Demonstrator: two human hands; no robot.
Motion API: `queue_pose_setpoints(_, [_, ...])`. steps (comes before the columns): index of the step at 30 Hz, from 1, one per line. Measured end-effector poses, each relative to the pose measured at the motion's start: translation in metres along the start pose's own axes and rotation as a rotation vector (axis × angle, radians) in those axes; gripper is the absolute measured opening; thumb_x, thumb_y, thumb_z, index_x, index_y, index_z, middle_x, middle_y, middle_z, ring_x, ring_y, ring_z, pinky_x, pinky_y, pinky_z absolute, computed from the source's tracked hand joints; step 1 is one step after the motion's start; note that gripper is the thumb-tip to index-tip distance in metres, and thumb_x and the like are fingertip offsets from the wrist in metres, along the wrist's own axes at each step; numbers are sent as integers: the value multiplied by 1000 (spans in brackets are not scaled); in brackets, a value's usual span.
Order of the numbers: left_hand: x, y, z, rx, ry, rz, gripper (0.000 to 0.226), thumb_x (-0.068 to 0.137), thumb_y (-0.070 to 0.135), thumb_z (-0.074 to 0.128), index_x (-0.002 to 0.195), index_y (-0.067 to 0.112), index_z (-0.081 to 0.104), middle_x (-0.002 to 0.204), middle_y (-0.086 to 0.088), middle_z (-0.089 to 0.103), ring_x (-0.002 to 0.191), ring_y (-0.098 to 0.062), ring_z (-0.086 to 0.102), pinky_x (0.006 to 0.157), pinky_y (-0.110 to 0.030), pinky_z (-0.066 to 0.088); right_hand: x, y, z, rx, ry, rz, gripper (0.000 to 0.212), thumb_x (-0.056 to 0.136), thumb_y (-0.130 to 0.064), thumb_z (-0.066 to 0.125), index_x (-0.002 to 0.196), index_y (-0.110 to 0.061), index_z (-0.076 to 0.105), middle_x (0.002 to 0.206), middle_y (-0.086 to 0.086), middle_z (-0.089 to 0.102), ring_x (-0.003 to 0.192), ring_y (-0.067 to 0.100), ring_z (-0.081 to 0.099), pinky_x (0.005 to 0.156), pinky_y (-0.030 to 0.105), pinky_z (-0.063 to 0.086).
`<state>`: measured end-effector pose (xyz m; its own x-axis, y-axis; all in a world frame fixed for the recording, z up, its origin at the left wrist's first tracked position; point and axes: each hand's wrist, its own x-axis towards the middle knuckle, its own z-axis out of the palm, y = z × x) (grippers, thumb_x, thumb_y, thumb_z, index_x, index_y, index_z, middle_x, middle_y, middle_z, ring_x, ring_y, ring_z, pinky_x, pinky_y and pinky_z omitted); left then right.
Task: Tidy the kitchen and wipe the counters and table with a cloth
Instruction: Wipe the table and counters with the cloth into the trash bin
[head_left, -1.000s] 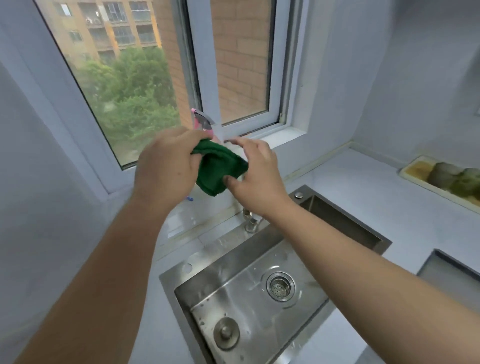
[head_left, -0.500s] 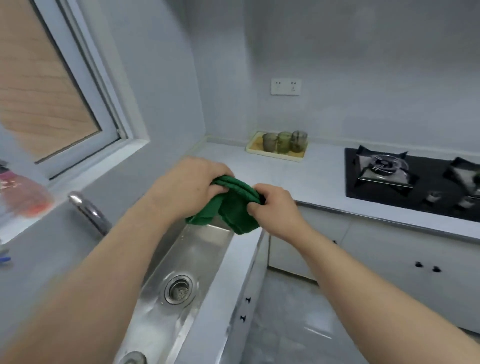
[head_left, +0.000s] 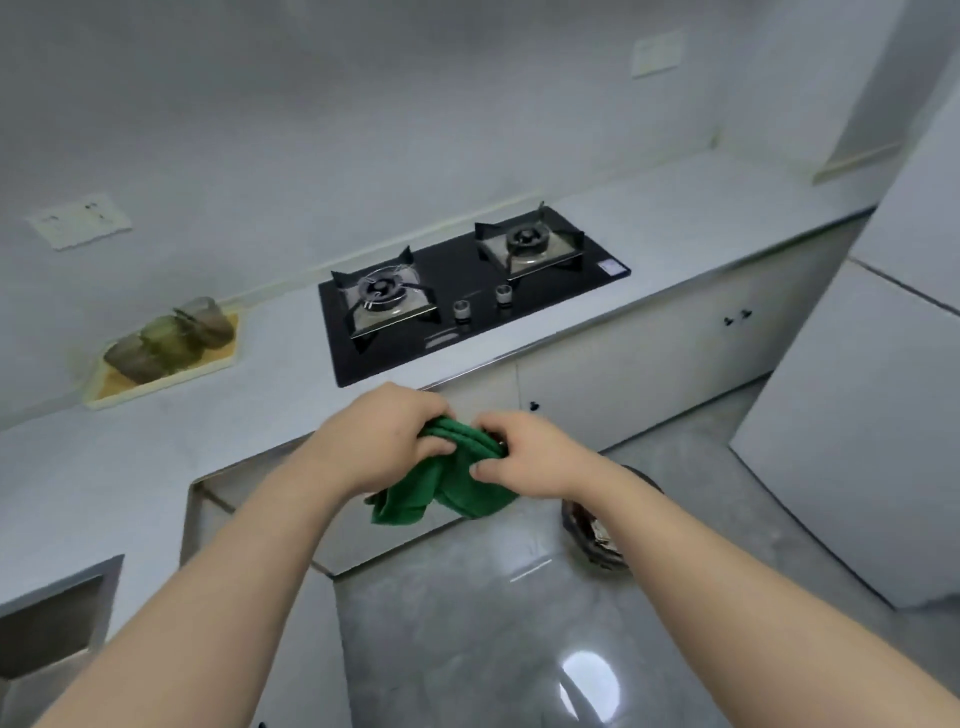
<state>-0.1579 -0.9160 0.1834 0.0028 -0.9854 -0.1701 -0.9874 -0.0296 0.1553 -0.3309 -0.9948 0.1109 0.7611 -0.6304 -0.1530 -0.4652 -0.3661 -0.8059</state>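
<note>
Gripping the bunched green cloth (head_left: 462, 493) with curled fingers (head_left: 436, 413), left hand (head_left: 384, 436) and right hand (head_left: 530, 457) meet; hob sticker (head_left: 609, 266) unreadable.

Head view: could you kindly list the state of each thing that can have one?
green cloth, bunched, loose end hanging, held in both hands.
left hand, grips the cloth.
right hand, grips the cloth.
gas hob, no flame showing, nothing on it.
cabinet doors, closed.
glasses, standing on the tray.

A home kitchen — gas hob (head_left: 470, 291) set in counter (head_left: 291, 379).
</note>
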Motion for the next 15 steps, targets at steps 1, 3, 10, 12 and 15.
queue_pose_setpoints(1, [24,13,5,9,-29,47,14,90,43,65,99,33,65,83,12,66,80,-10,60,75,-36,52,-3,20,-13,26,39,42,13,81,-18,64,93,-23,63,82,-2,67,78,17,64,69,38,54])
queue_pose_setpoints(3, [59,31,13,3,-93,109,15,89,42,66,100,32,65,83,11,67,80,-11,61,75,-36,52,-8,51,-32,65,97,108,21,81,-12,59,96,-25,66,85,-3,68,79,16,63,68,31,52])
queue_pose_setpoints(10, [192,96,50,31,-319,389,17,90,33,68,106,26,66,89,8,68,85,-13,60,76,-31,47,-20,148,-91,2,272,419,19,82,-10,56,70,-24,59,69,-4,60,73,19,57,61,30,44])
queue_pose_setpoints(12, [233,119,62,44,-367,508,18,92,32,66,108,25,66,92,7,68,86,-14,60,74,-30,46,-25,171,-109,-1,339,514,11,82,-10,55,75,-16,61,73,4,63,74,23,58,64,34,47])
queue_pose_setpoints(15, [287,162,75,58,-430,688,17,94,32,64,109,25,65,93,8,65,85,-13,57,69,-27,39,-44,195,-133,31,454,667,9,83,-10,54,78,-13,61,76,6,64,78,26,60,67,37,49])
